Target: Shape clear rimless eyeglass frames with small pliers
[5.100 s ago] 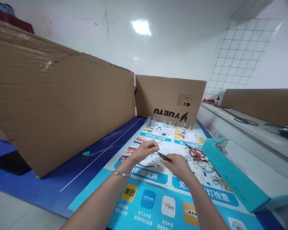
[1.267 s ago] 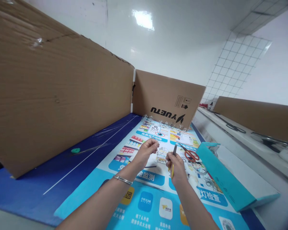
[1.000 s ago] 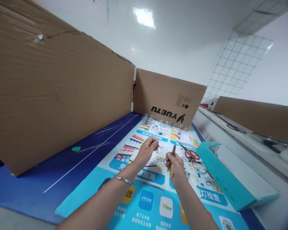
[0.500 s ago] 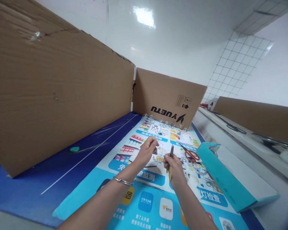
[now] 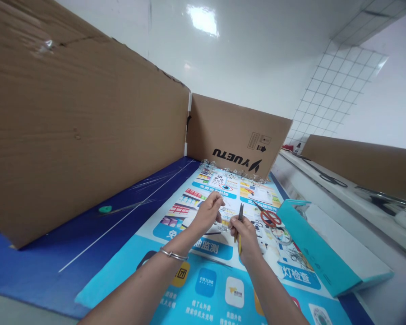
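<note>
My left hand (image 5: pixel 209 210) is closed in a pinch on a thin, shiny, wire-like piece (image 5: pixel 220 226). Its exact shape is too small and blurred to make out. In my right hand (image 5: pixel 246 234) are small pliers (image 5: pixel 241 211), dark jaws pointing up and yellow handles in the palm. The right fingertips are close to the shiny piece; whether they touch it I cannot tell. Scissors with red-orange handles (image 5: pixel 269 219) lie just beyond that hand, beside a pale wire coil (image 5: pixel 283 236). Printed sheeting (image 5: pixel 135 262) covers the surface beneath both hands.
Cardboard panels (image 5: pixel 115 117) stand along the left and across the back (image 5: pixel 237 122). Glittering wire-like pieces (image 5: pixel 233 173) line the back panel's foot. A teal box (image 5: pixel 325 253) stands open at right. A green-ended tool (image 5: pixel 104 209) lies left. Black scissors (image 5: pixel 331 180) rest on a ledge.
The shiny piece between my hands has shifted slightly down and left. Both hands stay nearly in place, the right one a touch further left, with the pliers still held.
</note>
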Motion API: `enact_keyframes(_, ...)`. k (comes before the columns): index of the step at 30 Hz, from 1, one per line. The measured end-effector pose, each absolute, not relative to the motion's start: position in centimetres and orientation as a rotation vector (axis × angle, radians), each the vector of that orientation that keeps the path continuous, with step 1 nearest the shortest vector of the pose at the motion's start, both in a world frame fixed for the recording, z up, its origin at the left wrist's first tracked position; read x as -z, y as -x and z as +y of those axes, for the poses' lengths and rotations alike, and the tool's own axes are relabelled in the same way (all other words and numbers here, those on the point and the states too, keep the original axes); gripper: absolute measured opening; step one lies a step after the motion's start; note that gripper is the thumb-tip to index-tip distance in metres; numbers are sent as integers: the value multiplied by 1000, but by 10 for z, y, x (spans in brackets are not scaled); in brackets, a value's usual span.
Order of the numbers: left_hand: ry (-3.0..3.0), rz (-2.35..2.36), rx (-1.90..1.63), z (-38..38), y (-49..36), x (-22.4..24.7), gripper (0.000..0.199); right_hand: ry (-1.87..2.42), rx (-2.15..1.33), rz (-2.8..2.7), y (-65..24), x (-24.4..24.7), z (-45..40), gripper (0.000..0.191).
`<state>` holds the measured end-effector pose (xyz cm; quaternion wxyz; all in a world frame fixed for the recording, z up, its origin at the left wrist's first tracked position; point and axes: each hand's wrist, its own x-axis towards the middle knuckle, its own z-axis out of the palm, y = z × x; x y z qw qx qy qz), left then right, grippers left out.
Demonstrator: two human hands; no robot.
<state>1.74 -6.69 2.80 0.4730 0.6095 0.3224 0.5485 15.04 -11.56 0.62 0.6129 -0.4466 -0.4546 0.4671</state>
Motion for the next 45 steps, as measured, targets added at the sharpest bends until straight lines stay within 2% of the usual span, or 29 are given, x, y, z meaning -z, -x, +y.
enact_keyframes(12, -1644, 841, -1430, -68, -18, -29, 20, 1036, -1271, -970, -150, -2, -112, 23)
enact_keyframes(30, -1535, 743, -1315, -78, -31, -36, 20, 1084, -1196, -983, -155, -9, -114, 26)
enact_keyframes(45, -1470, 843, -1172, -69, -36, -38, 22, 1097, -1174, -894, -158, -13, -109, 24)
